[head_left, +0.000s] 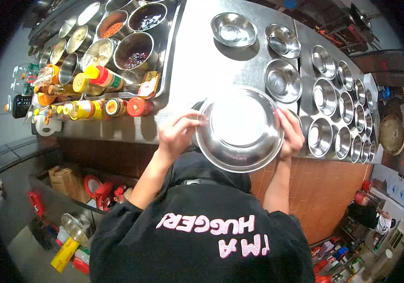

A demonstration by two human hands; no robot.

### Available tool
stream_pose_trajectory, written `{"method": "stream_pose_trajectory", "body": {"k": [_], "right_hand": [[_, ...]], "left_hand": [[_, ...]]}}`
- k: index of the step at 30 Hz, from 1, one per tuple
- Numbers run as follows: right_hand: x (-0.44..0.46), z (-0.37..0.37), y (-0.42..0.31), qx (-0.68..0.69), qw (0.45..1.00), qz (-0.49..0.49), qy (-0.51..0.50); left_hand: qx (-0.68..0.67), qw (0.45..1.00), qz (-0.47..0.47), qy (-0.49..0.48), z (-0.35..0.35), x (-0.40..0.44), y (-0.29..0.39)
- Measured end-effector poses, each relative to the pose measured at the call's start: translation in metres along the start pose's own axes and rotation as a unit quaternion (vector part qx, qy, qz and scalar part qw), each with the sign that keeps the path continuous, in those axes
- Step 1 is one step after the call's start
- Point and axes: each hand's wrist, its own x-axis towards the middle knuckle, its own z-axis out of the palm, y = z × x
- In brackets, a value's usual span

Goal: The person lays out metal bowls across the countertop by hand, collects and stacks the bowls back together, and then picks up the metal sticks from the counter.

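A shiny metal bowl is held up over the front edge of the steel counter, its round inside facing me. My right hand grips its right rim, thumb at the edge and fingers partly hidden behind. At the opposite rim, my left hand is closed, with bent fingertips slightly blurred against the edge. Behind the held bowl, another metal bowl rests on the counter, near a smaller one and a wide one.
Several more metal bowls stand in rows on the right counter. To the left, a metal tray carries seasoning pots, including one with dark sauce. Bottles and a red-lidded jar line the counter's front edge. A person is far right.
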Motion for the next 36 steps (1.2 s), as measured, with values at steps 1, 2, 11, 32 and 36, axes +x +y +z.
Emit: {"method": "stream_pose_trajectory", "body": {"k": [1, 2, 11, 32, 36], "right_hand": [[-0.002, -0.004, -0.002, 0.035, 0.998, -0.044, -0.009], [-0.001, -0.003, -0.016, 0.054, 0.997, -0.061, -0.018], [0.028, 0.0, -0.052, 0.081, 0.99, -0.085, -0.079], [-0.084, 0.055, 0.026, 0.372, 0.479, 0.764, -0.219], [-0.121, 0.078, 0.058, 0.677, 0.11, 0.621, -0.378]], "left_hand": [[0.01, 1.0, -0.012, 0.022, 0.01, -0.012, -0.015], [0.021, 0.999, -0.023, 0.044, 0.017, -0.023, -0.026], [-0.111, 0.987, -0.118, -0.002, 0.023, -0.036, -0.025], [0.016, 0.935, -0.094, -0.343, -0.012, 0.101, 0.026], [0.076, 0.92, -0.159, -0.35, 0.013, 0.134, 0.021]]}}
